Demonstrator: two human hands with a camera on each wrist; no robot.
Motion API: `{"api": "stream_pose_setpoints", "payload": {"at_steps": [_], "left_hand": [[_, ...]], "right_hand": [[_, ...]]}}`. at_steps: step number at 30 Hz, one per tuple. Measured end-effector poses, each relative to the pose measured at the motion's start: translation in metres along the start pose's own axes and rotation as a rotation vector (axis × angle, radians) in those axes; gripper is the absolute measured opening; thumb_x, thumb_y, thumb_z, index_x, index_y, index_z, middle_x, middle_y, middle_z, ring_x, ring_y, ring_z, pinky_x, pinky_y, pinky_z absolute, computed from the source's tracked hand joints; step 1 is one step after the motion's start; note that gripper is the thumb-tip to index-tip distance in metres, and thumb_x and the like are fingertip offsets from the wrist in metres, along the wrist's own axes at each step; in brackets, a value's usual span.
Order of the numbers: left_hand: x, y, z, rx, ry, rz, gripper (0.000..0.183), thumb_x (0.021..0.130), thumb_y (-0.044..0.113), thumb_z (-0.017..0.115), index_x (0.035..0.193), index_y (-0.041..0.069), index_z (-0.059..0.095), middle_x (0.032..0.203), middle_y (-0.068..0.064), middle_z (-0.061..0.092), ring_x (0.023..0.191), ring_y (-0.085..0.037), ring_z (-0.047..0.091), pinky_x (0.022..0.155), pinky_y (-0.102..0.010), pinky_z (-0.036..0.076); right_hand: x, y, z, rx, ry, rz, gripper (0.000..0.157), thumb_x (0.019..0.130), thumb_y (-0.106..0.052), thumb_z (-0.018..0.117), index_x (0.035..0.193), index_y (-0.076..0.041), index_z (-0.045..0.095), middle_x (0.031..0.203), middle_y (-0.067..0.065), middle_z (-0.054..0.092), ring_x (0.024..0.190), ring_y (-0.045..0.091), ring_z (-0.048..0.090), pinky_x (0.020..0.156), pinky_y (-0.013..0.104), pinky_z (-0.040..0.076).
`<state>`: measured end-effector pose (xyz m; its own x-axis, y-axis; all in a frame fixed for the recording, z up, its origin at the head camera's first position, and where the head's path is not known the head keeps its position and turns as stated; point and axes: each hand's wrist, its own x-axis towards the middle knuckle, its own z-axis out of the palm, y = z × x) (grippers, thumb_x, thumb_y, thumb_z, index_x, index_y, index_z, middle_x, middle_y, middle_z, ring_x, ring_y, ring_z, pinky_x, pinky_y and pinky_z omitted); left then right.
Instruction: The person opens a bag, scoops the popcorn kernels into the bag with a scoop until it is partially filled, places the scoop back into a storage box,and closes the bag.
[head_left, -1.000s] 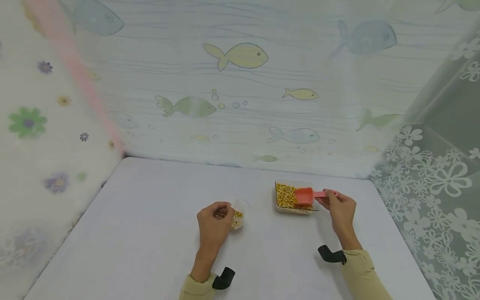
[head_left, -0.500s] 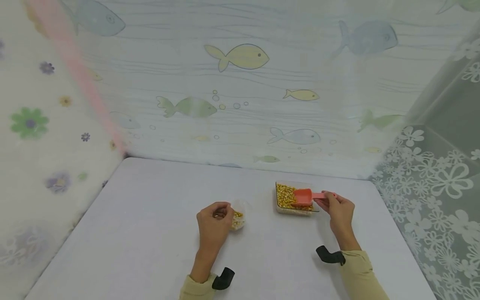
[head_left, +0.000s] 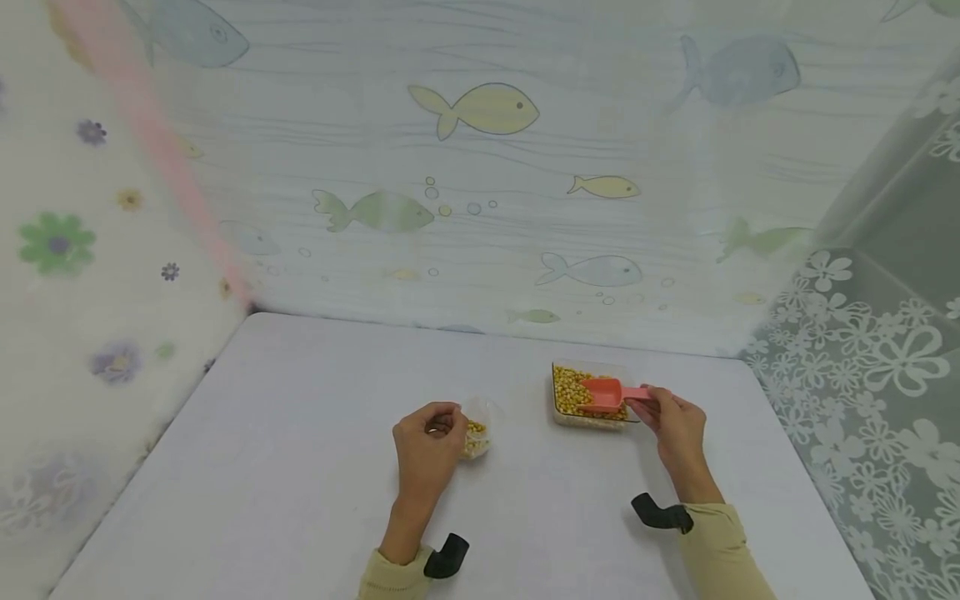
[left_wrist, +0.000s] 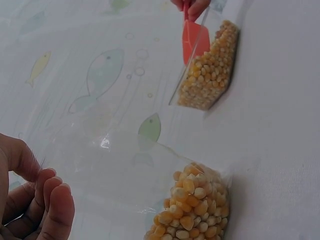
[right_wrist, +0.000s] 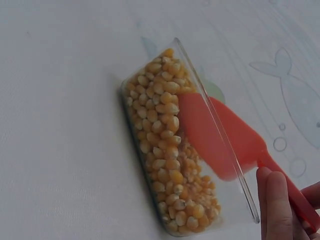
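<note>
My right hand point(head_left: 681, 425) pinches the handle of a red scoop point(head_left: 604, 395). The scoop's blade dips into corn kernels point(right_wrist: 162, 115) inside a clear rectangular container point(head_left: 591, 423). To the left, my left hand point(head_left: 429, 442) pinches the edge of a clear plastic bag point(head_left: 484, 412) between thumb and fingertips. In the left wrist view a heap of corn kernels point(left_wrist: 192, 207) fills the bag's bottom, which rests on the table. The bag's film is so clear that its mouth is hard to make out.
A white table point(head_left: 300, 500) lies under everything. Behind it hangs a pale curtain with fish prints point(head_left: 495, 110); a flowered sheet point(head_left: 56, 244) is at the left and white lace point(head_left: 900, 358) at the right. Black wrist mounts point(head_left: 447, 557) sit near both sleeves.
The right hand has shifted slightly left, and the scoop has slid a little farther left into the kernels. The left hand and the bag have stayed almost still.
</note>
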<state>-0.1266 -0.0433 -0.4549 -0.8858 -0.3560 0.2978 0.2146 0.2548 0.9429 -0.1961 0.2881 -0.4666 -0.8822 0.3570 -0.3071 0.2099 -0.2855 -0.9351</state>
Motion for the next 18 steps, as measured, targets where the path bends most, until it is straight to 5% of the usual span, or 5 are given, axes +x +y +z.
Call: {"api": "stream_pose_setpoints", "payload": {"at_steps": [5, 18], "left_hand": [[-0.0002, -0.0011, -0.0001, 0.006, 0.001, 0.0, 0.008, 0.084, -0.003, 0.07, 0.083, 0.002, 0.077, 0.069, -0.003, 0.069, 0.062, -0.014, 0.063, 0.056, -0.023, 0.054], [0.001, -0.0033, 0.0002, 0.003, 0.001, 0.0, 0.008, 0.084, -0.003, 0.07, 0.083, 0.002, 0.077, 0.07, -0.004, 0.069, 0.062, -0.014, 0.064, 0.056, -0.023, 0.055]], "right_hand": [[0.0007, 0.001, -0.0026, 0.037, -0.02, 0.039, 0.024, 0.104, -0.012, 0.054, 0.087, -0.015, 0.071, 0.083, -0.004, 0.074, 0.081, 0.007, 0.075, 0.082, 0.021, 0.057], [0.0019, 0.0003, -0.0094, 0.267, -0.064, 0.17, 0.033, 0.105, -0.009, 0.052, 0.08, -0.01, 0.074, 0.081, 0.002, 0.075, 0.081, 0.011, 0.075, 0.082, 0.022, 0.058]]}}
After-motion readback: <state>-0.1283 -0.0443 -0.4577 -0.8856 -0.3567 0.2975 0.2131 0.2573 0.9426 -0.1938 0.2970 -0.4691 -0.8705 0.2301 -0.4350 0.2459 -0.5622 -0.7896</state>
